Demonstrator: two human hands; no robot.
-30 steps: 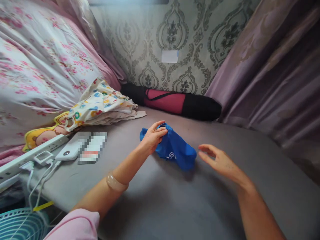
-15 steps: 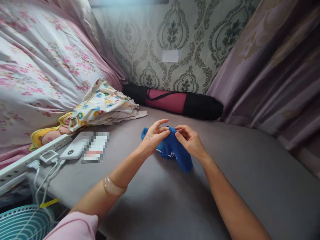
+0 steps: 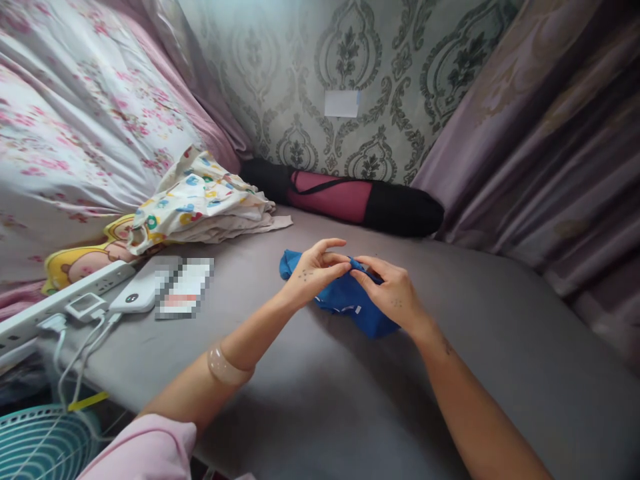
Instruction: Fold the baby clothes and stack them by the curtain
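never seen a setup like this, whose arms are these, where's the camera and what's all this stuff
There is no machine here: you see a person's own left hand and right hand, both bare. The camera is worn on that person's head, looking forward and down. Both hands pinch the upper edge of a piece of blue cloth above a grey surface. On the left lie a pile of patterned cloth, a white power strip and a white device with a cable. A long black and pink bag lies at the back.
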